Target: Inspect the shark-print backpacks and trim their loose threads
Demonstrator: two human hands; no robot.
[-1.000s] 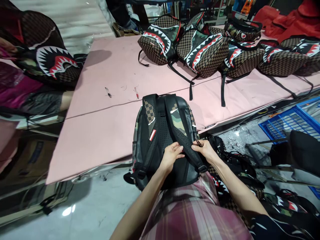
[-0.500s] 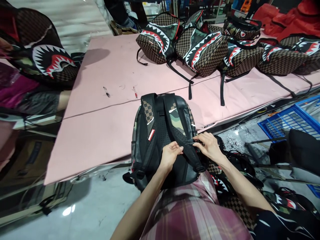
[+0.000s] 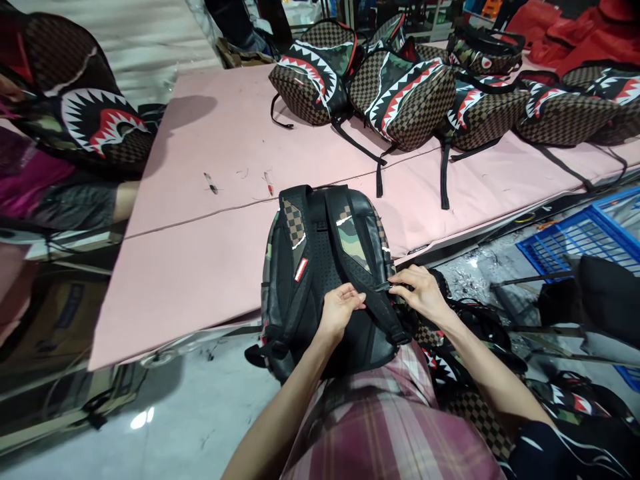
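Observation:
A black backpack [image 3: 320, 267] with camouflage and brown check panels leans on the table edge above my lap, its strap side facing me. My left hand [image 3: 343, 310] is closed in a pinch at the inner edge of its right shoulder strap [image 3: 384, 312]. On the outer side of that strap, my right hand [image 3: 420, 290] is closed, thumb and fingers together. A small, thin, dark piece shows at those fingertips, too small to name. A red and white label [image 3: 301, 270] sits on the left strap.
Several shark-mouth backpacks [image 3: 400, 100] stand along the back of the pink-covered table [image 3: 200, 267]. Two small thin items [image 3: 269, 183] lie on it. More bags [image 3: 480, 413] are piled at my right, near a blue crate [image 3: 590, 233]. Another person holds a backpack [image 3: 105, 123] at left.
My right hand has shifted very slightly outward from the strap, with its fingers still closed. My left hand and the backpack are nearly unchanged.

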